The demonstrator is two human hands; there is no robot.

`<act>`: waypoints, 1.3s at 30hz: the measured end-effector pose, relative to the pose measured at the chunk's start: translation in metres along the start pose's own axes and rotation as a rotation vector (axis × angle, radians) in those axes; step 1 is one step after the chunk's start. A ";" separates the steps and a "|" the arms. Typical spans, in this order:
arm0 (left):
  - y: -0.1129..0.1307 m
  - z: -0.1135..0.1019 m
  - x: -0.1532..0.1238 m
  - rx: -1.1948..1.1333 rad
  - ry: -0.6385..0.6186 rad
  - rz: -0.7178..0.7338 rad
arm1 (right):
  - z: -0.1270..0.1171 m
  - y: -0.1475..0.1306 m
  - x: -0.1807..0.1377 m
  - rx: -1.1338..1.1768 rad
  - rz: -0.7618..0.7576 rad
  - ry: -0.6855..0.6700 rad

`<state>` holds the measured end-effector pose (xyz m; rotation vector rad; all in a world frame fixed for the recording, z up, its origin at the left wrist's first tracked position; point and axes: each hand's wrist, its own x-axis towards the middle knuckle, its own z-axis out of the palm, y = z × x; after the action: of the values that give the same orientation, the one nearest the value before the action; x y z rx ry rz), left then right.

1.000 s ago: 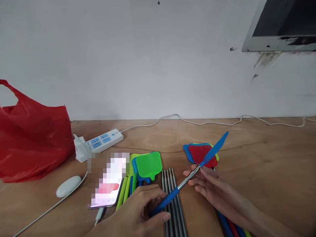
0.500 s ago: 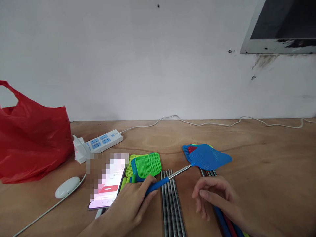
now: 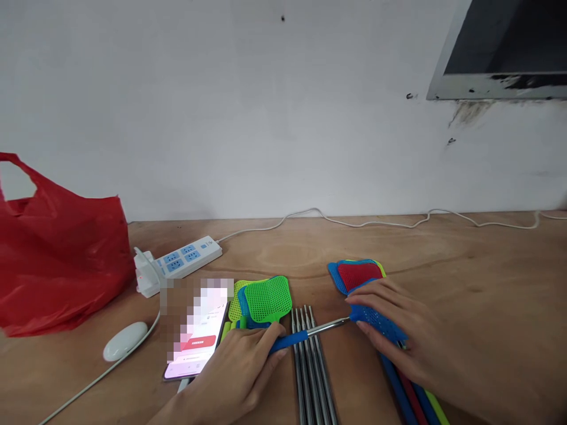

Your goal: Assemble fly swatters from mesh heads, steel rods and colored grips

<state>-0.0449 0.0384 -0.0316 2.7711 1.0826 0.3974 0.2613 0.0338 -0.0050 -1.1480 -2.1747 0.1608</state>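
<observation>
A blue fly swatter (image 3: 291, 340) with a metal shaft (image 3: 330, 326) lies across the space between my hands. My left hand (image 3: 243, 363) is closed around its blue handle. The mesh head (image 3: 374, 317) is in the grip of my right hand (image 3: 401, 321), whose fingers cover much of it. Under my right hand is a row of swatters with red and blue heads (image 3: 359, 276) and coloured handles (image 3: 411, 395). Beside my left hand lie more swatters with green and yellow heads (image 3: 268, 298). Between the hands, several slim metal rods (image 3: 313, 372) lie side by side beneath the shaft.
On the wooden table (image 3: 496, 283), a lit phone (image 3: 201, 348) lies left of my left hand. Behind it is a white power strip (image 3: 190, 257) with its cord along the wall. A white mouse-shaped object (image 3: 125, 341) and a red plastic bag (image 3: 66, 260) are farther left.
My right hand has moved up and closed on the swatter's blue head, which now sits lower and nearer to me. The left hand keeps its hold on the handle.
</observation>
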 end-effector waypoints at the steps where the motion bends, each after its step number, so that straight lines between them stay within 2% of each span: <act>1: 0.001 0.000 0.000 -0.013 -0.023 -0.007 | 0.001 0.001 -0.001 -0.049 -0.032 -0.034; 6: 0.006 -0.002 0.002 -0.051 -0.079 -0.023 | 0.004 0.007 -0.001 -0.253 -0.178 -0.225; 11: 0.010 -0.004 0.004 -0.045 -0.124 -0.025 | 0.006 0.000 0.013 -0.285 -0.288 -0.397; 17: 0.017 -0.002 0.007 0.006 -0.171 -0.004 | 0.009 -0.014 0.012 -0.228 -0.211 -0.542; 21: 0.021 -0.001 0.009 0.035 -0.140 0.050 | 0.013 -0.021 0.007 -0.180 -0.154 -0.617; 25: 0.022 -0.003 0.009 0.075 -0.136 0.097 | 0.015 -0.023 0.005 -0.175 -0.188 -0.602; 29: 0.025 -0.007 0.009 0.096 -0.216 0.091 | 0.016 -0.022 0.000 -0.204 -0.240 -0.554; 34: 0.034 -0.008 0.008 0.154 -0.343 0.022 | 0.020 -0.014 -0.007 -0.309 -0.347 -0.440; 37: 0.039 -0.006 0.002 0.171 -0.323 -0.025 | 0.024 -0.009 -0.010 -0.373 -0.405 -0.400; 39: 0.041 -0.006 -0.002 0.082 -0.316 -0.066 | 0.026 -0.006 -0.011 -0.403 -0.438 -0.394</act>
<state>-0.0220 0.0074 -0.0174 2.7312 1.1266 -0.0942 0.2456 0.0264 -0.0276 -0.8600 -2.8473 -0.2787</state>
